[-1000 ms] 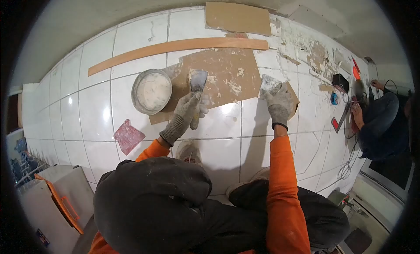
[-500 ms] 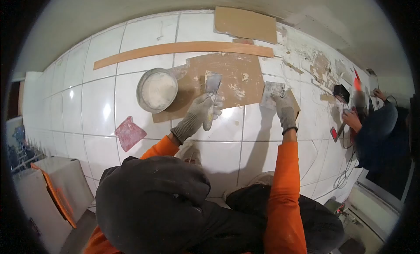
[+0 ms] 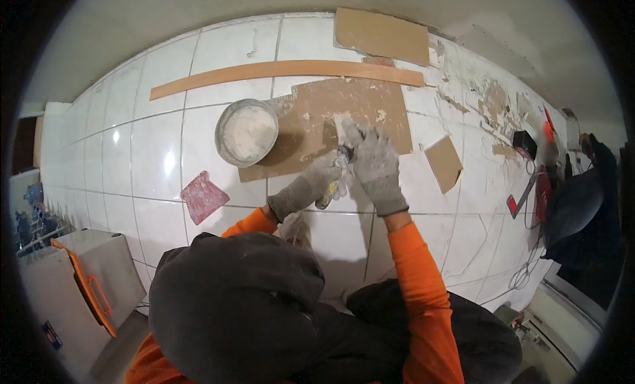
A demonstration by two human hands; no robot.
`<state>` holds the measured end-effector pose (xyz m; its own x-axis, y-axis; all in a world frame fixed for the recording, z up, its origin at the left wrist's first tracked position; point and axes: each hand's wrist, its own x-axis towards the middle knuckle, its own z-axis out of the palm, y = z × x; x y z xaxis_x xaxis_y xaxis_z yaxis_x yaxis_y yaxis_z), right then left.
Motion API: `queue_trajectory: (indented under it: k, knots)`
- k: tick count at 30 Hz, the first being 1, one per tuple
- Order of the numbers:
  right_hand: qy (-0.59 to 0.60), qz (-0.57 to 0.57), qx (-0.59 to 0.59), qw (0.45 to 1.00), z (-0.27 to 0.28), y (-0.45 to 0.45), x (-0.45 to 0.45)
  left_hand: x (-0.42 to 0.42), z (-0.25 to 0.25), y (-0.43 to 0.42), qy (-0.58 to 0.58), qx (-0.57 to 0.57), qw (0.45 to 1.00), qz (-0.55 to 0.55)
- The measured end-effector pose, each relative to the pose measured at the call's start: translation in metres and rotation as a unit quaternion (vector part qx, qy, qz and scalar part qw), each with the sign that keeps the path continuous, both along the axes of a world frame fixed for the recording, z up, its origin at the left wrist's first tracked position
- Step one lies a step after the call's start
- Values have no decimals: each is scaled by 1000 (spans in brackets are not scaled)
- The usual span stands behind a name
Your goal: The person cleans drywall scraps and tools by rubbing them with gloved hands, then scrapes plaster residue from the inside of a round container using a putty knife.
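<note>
My left hand [image 3: 307,184], in a grey knitted glove, is closed round the handle of a putty knife [image 3: 324,201]. The knife points away from me, its blade partly covered by my hands. Right beside it, my gloved right hand [image 3: 377,166] has its fingers curled at the blade. The flat grey scraper it held half a second ago is almost wholly hidden by that hand. Both hands are over a putty-smeared cardboard sheet [image 3: 301,129]. Left of them stands a round metal pan [image 3: 220,144] with whitish putty or plaster in it.
A dusty red cloth-like piece [image 3: 203,197] lies on the white tiles. Beyond the cardboard are a long wooden strip [image 3: 278,68] and another cardboard piece [image 3: 383,37]. A small cardboard offcut [image 3: 443,164] lies to the right. Farther right, a person in dark clothing [image 3: 575,199] is near cables.
My right hand has moved left from beside the small offcut to the putty knife, and the grey scraper has left that spot. The putty knife is lower and partly covered.
</note>
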<state>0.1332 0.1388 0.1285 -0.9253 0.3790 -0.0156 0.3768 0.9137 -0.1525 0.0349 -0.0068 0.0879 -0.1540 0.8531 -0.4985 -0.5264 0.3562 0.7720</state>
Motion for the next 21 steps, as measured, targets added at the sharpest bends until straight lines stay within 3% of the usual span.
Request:
queue_trajectory:
  k: [2,3,6,9,11,12,13,15,18,20,21]
  knots:
    - [52,-36,7,998,-20,25,-2,8,26,3,20,-18,999,-17]
    - [79,-52,10,995,-27,38,-1,10,11,2,-38,13,999,29]
    - [173,-174,-152,957,8,64,9,-19,0,-10,2,-45,999,5]
    - [227,-217,-379,871,7,91,36,-23,-8,-15,-4,-4,996,90]
    - [100,-294,-449,838,-62,124,68,-23,-5,-17,-3,-6,994,107]
    - [35,-330,-481,811,-68,126,69,-23,-4,-18,5,-19,995,99]
    - [21,-338,-434,835,-71,127,80,-23,-2,-19,14,-34,995,92]
    - [117,-301,-422,847,-84,138,101,-29,-6,-17,13,-26,996,86]
    - [126,-336,-432,827,-99,137,117,-25,-16,-32,-14,-7,995,99]
    - [-20,-395,-338,854,-45,124,90,-27,-15,-25,-4,-9,995,103]
    - [115,-390,-470,783,-79,137,103,-28,-10,-21,-4,-22,994,103]
